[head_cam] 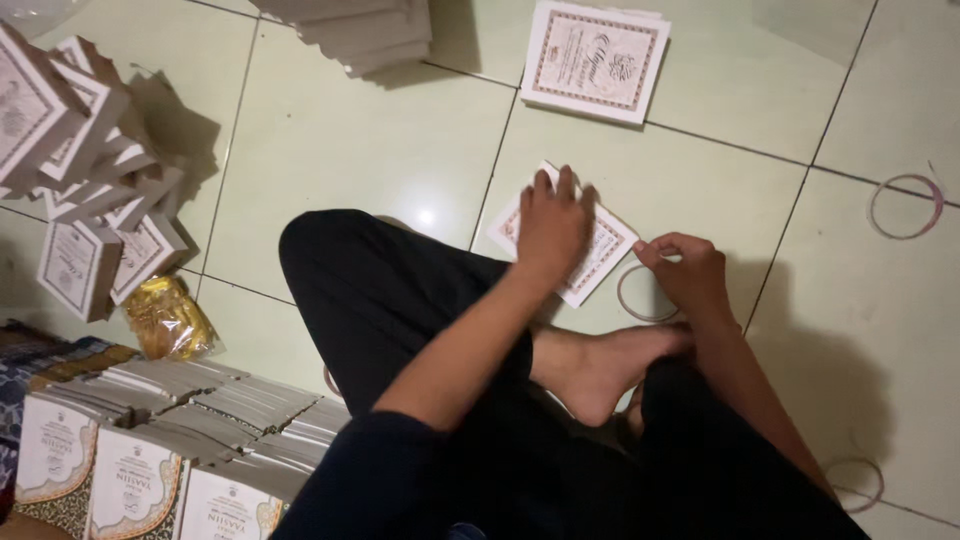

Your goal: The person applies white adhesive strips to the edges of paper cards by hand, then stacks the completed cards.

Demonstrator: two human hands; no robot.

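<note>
Two hands work low over the floor [350, 150]. Under the left hand [549, 225], which lies flat and open, sits a booklet [600, 262]. Just right of it, the right hand [688, 272] pinches a rubber band [640, 300] that rests beside the booklet's corner.
</note>
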